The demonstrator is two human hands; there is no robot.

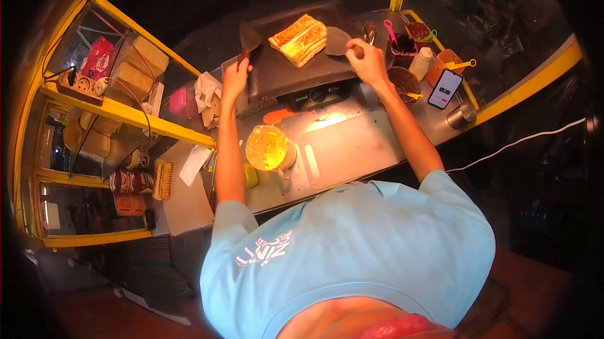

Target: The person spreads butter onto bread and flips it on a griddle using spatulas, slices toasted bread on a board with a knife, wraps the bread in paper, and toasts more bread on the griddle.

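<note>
Browned, toasted bread (299,40) lies on a dark flat griddle (270,81) in front of me. My left hand (236,76) is closed around the handle of a spatula (250,35), whose dark blade is left of the bread. On the other side, my right hand (369,62) grips the wooden handle of a second, scraper-like spatula (338,41). That blade sits close against the bread's right side; whether it touches is hard to tell.
A jug of yellow liquid (267,148) and a white cutting board (343,150) are nearer me. Sauce tubs (402,49), a squeeze bottle (421,61) and a phone (445,89) stand right. Crumpled paper (208,95) is left, beside yellow-framed shelves (126,112) with bread loaves.
</note>
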